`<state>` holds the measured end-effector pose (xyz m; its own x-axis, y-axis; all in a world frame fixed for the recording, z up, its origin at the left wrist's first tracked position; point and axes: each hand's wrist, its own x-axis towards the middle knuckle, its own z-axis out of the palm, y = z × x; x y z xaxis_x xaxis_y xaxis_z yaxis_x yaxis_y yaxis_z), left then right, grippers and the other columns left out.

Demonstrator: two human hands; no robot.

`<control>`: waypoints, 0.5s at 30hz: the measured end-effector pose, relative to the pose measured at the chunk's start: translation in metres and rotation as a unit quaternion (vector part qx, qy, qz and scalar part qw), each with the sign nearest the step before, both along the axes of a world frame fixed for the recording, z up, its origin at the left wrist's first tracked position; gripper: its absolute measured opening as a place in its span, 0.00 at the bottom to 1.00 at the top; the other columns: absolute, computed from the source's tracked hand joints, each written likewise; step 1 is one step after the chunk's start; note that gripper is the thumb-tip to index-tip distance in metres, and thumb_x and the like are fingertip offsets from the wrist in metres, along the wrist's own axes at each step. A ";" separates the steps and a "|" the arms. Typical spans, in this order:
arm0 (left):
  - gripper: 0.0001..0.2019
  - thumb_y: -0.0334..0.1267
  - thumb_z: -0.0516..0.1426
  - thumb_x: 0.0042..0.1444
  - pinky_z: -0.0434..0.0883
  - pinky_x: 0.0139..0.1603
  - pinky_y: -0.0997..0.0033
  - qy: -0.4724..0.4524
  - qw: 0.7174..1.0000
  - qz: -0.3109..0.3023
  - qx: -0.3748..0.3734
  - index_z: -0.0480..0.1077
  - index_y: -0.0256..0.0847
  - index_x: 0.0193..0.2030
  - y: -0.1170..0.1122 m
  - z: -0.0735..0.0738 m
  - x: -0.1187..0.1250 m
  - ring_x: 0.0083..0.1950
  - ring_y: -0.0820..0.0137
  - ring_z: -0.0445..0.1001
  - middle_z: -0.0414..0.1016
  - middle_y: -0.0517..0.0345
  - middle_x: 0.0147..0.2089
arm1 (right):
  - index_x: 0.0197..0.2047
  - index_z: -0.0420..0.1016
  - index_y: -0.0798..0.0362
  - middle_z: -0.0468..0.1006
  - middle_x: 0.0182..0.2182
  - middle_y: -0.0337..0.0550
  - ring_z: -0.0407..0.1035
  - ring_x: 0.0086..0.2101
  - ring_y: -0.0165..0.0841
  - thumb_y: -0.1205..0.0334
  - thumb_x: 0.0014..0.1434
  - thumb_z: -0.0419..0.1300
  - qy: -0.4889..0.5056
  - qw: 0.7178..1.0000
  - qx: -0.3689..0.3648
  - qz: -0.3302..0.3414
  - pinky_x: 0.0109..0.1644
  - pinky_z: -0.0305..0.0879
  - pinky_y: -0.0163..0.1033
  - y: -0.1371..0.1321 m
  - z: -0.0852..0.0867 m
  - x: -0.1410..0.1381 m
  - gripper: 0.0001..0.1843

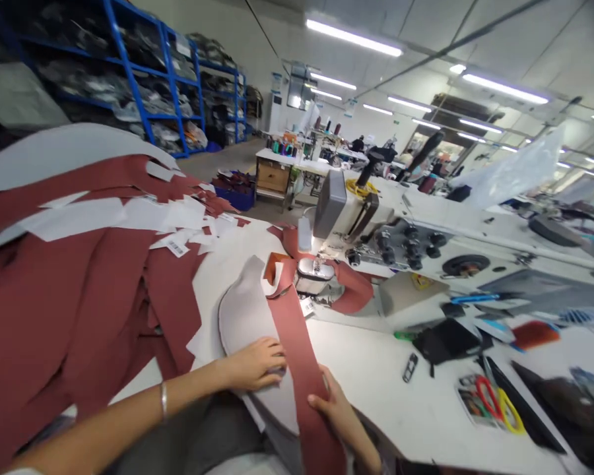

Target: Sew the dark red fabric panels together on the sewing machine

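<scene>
A long red fabric strip (pixel 297 349) runs from the sewing machine's post bed (pixel 315 272) down toward me, lying along a curved grey panel (pixel 245 313). My left hand (pixel 260 363) rests on the grey panel beside the strip, its fingers curled; something small and dark shows at the fingertips, too small to name. At the strip's right edge, my right hand (pixel 332 404) pinches it, thumb on top and the other fingers partly hidden. The strip's upper end folds into a loop with a pale backing near the needle (pixel 317 262).
Red cut pieces (pixel 79 297) with white labels (pixel 177 247) pile up on the left. On the right of the table lie scissors (pixel 499 402), a black pouch (pixel 448 341) and a small dark tool (pixel 410 367). Blue shelves (pixel 129 72) stand behind.
</scene>
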<state>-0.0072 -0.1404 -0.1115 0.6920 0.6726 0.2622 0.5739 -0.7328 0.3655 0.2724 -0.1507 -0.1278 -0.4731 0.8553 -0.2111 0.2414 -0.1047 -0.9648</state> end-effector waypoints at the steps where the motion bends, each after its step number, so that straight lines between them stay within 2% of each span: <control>1: 0.15 0.51 0.58 0.65 0.67 0.53 0.61 0.022 1.000 -0.003 0.016 0.71 0.43 0.49 0.004 -0.004 0.009 0.50 0.61 0.72 0.75 0.51 0.49 | 0.64 0.66 0.49 0.71 0.64 0.50 0.65 0.63 0.46 0.52 0.52 0.65 -0.034 0.999 -0.010 0.013 0.69 0.60 0.49 -0.006 0.006 0.020 0.36; 3: 0.19 0.57 0.59 0.62 0.67 0.48 0.60 0.052 0.997 -0.007 0.050 0.71 0.42 0.46 0.013 -0.010 0.029 0.46 0.59 0.70 0.74 0.51 0.44 | 0.61 0.70 0.49 0.78 0.55 0.49 0.71 0.57 0.47 0.60 0.51 0.64 -0.173 0.984 -0.008 0.038 0.63 0.64 0.49 -0.016 0.026 0.052 0.32; 5: 0.21 0.59 0.58 0.61 0.66 0.43 0.62 0.037 0.995 -0.006 0.092 0.71 0.41 0.40 0.018 -0.019 0.045 0.42 0.61 0.69 0.72 0.52 0.40 | 0.53 0.75 0.48 0.82 0.39 0.49 0.77 0.44 0.49 0.64 0.54 0.60 -0.343 0.938 0.028 0.045 0.51 0.68 0.50 -0.020 0.048 0.069 0.22; 7: 0.21 0.57 0.58 0.63 0.64 0.38 0.63 -0.002 0.988 0.004 0.152 0.70 0.40 0.34 0.017 -0.026 0.053 0.38 0.63 0.67 0.71 0.53 0.35 | 0.45 0.76 0.45 0.80 0.30 0.48 0.77 0.37 0.48 0.63 0.61 0.56 -0.430 0.897 0.093 0.033 0.44 0.67 0.49 -0.016 0.068 0.068 0.11; 8: 0.20 0.54 0.57 0.65 0.63 0.36 0.64 -0.021 0.984 0.012 0.179 0.69 0.39 0.31 0.015 -0.028 0.054 0.36 0.64 0.66 0.70 0.55 0.32 | 0.42 0.76 0.45 0.81 0.31 0.48 0.77 0.37 0.47 0.62 0.64 0.53 -0.420 0.897 0.135 0.027 0.43 0.66 0.48 -0.011 0.076 0.061 0.10; 9: 0.20 0.50 0.55 0.67 0.61 0.34 0.65 -0.036 0.980 0.016 0.197 0.68 0.39 0.29 0.012 -0.028 0.054 0.33 0.65 0.65 0.68 0.56 0.29 | 0.40 0.76 0.44 0.81 0.34 0.47 0.77 0.38 0.44 0.61 0.67 0.52 -0.376 0.908 0.181 0.033 0.44 0.67 0.46 -0.003 0.082 0.049 0.11; 11: 0.19 0.42 0.52 0.69 0.58 0.30 0.64 -0.063 0.973 0.001 0.223 0.66 0.40 0.25 0.002 -0.016 0.053 0.29 0.67 0.62 0.65 0.57 0.25 | 0.42 0.77 0.47 0.82 0.41 0.45 0.76 0.42 0.39 0.63 0.68 0.51 -0.243 0.928 0.269 0.082 0.49 0.69 0.43 0.020 0.087 0.013 0.12; 13: 0.19 0.37 0.51 0.68 0.55 0.27 0.63 -0.101 0.961 -0.039 0.256 0.65 0.41 0.24 -0.014 0.007 0.060 0.26 0.67 0.59 0.62 0.58 0.22 | 0.50 0.76 0.52 0.81 0.48 0.48 0.74 0.48 0.38 0.66 0.67 0.50 -0.148 0.916 0.336 0.162 0.56 0.68 0.42 0.047 0.084 -0.034 0.15; 14: 0.18 0.37 0.52 0.67 0.53 0.25 0.63 -0.125 0.949 -0.069 0.280 0.65 0.41 0.23 -0.023 0.021 0.067 0.25 0.68 0.58 0.60 0.59 0.22 | 0.53 0.75 0.55 0.79 0.51 0.51 0.72 0.51 0.38 0.66 0.66 0.52 -0.131 0.904 0.364 0.184 0.58 0.67 0.43 0.061 0.081 -0.058 0.15; 15: 0.19 0.37 0.53 0.66 0.52 0.24 0.63 -0.149 0.934 -0.106 0.307 0.64 0.41 0.22 -0.033 0.035 0.075 0.24 0.68 0.56 0.58 0.60 0.21 | 0.51 0.75 0.56 0.79 0.50 0.52 0.72 0.51 0.39 0.65 0.65 0.54 -0.127 0.896 0.383 0.185 0.58 0.67 0.43 0.074 0.077 -0.081 0.14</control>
<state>0.0679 -0.1733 -0.0767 0.6275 0.1888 0.7554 0.3324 -0.9423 -0.0406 0.1918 -0.0768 -0.0504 -0.7737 0.5903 0.2300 0.3445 0.6968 -0.6291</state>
